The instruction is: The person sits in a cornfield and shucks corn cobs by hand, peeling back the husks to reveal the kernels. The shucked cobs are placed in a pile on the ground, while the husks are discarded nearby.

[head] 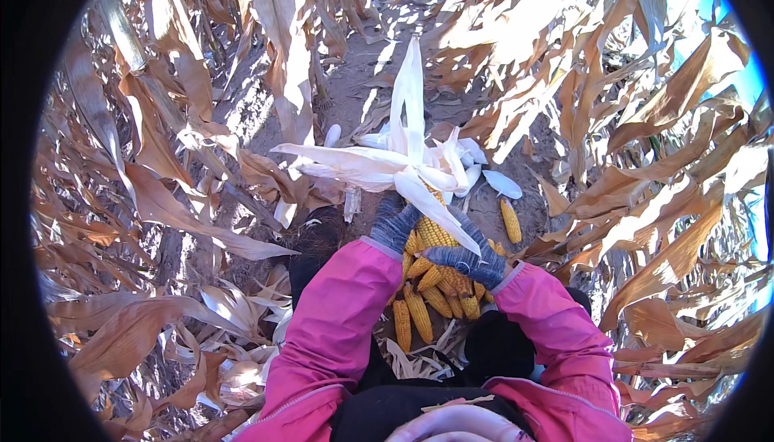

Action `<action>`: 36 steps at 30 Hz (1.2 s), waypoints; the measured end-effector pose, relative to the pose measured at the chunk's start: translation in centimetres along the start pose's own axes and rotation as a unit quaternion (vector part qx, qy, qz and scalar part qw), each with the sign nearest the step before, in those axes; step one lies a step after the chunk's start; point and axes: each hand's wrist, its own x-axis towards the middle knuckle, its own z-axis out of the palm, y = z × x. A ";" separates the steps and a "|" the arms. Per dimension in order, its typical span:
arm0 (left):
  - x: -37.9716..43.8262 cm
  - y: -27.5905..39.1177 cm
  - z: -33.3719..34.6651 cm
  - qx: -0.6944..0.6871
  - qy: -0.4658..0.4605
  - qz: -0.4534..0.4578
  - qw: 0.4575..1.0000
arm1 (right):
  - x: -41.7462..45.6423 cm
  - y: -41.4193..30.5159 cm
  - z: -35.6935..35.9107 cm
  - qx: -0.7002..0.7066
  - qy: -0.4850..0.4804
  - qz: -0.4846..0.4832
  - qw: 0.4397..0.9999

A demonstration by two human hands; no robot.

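Between my gloved hands is a yellow ear of corn [436,231], its pale husk [378,167] peeled open and splayed outward at the far end. My left hand [394,223], in a grey knit glove, grips the ear from the left near the husk's base, its fingertips partly hidden. On the right, my right hand [465,254] wraps around the ear, and one strip of husk hangs across that glove. Directly below lies a pile of husked ears of corn [417,312], on the ground between my legs.
A single husked ear [511,221] lies on the soil to the right, by a loose husk leaf [503,184]. Dry corn stalks and leaves [653,200] crowd both sides. A strip of bare soil [357,70] runs ahead. Shed husks [233,309] litter the ground at left.
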 end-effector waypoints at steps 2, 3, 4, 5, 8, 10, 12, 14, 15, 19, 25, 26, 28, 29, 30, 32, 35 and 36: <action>1.5 -0.3 -1.4 -0.093 -0.001 -0.005 0.996 | -0.2 0.0 1.3 -0.015 -0.043 0.005 0.999; 2.5 -0.4 -1.6 -0.129 -0.006 -0.010 0.992 | -0.3 0.5 1.6 -0.086 -0.044 0.004 0.995; 2.9 -0.6 -1.7 -0.148 -0.006 -0.015 0.989 | -0.5 1.4 2.0 -0.156 -0.044 0.001 0.987; 3.5 -0.7 -2.0 -0.163 -0.008 -0.017 0.986 | -0.6 2.0 2.3 -0.226 -0.043 -0.001 0.973; 3.5 -0.5 -3.2 -0.154 -0.003 -0.010 0.988 | -0.2 0.2 3.2 -0.170 -0.071 -0.034 0.982; 4.0 -1.2 -3.5 -0.111 -0.020 -0.009 0.994 | -0.3 -1.3 3.2 -0.210 -0.060 -0.097 0.971; 4.3 -2.0 -3.7 -0.022 -0.043 0.002 0.999 | -0.1 -1.4 3.2 -0.167 -0.066 -0.080 0.980; 4.9 -3.4 -3.9 0.106 -0.066 0.030 0.992 | -0.1 -2.4 2.9 -0.001 -0.083 -0.023 0.996; 5.5 -4.5 -3.9 0.191 -0.077 0.058 0.977 | 0.1 -2.5 2.5 -0.008 -0.067 -0.042 0.997; 6.1 -7.2 -5.3 0.476 -0.076 0.176 0.859 | 0.9 -2.7 2.2 -0.050 -0.077 -0.083 0.992; 4.4 4.8 4.2 -0.062 -0.240 -0.029 0.968 | 0.9 -5.7 -3.1 -0.028 0.031 -0.007 0.999; 4.2 5.7 5.0 -0.071 -0.257 -0.021 0.964 | 1.2 -4.8 -3.3 0.007 0.153 -0.088 0.984; 3.4 7.0 5.3 -0.104 -0.260 -0.022 0.960 | 1.7 -6.1 -3.7 -0.011 0.203 -0.161 0.966; 3.1 7.1 5.3 -0.120 -0.260 -0.027 0.958 | 2.0 -6.4 -3.5 0.019 0.209 -0.176 0.962; 2.9 7.4 5.3 -0.129 -0.258 -0.027 0.957 | 2.1 -6.8 -3.1 0.023 0.182 -0.170 0.968; 3.0 7.5 5.3 -0.154 -0.249 -0.030 0.956 | 2.5 -7.3 -1.9 0.041 0.138 -0.191 0.971; 2.9 6.1 5.7 -0.193 -0.232 -0.040 0.953 | 3.1 -7.1 -0.3 0.049 0.150 -0.207 0.965; 2.8 5.7 5.5 -0.205 -0.224 -0.042 0.952 | 3.1 -6.8 -0.2 0.089 0.129 -0.164 0.974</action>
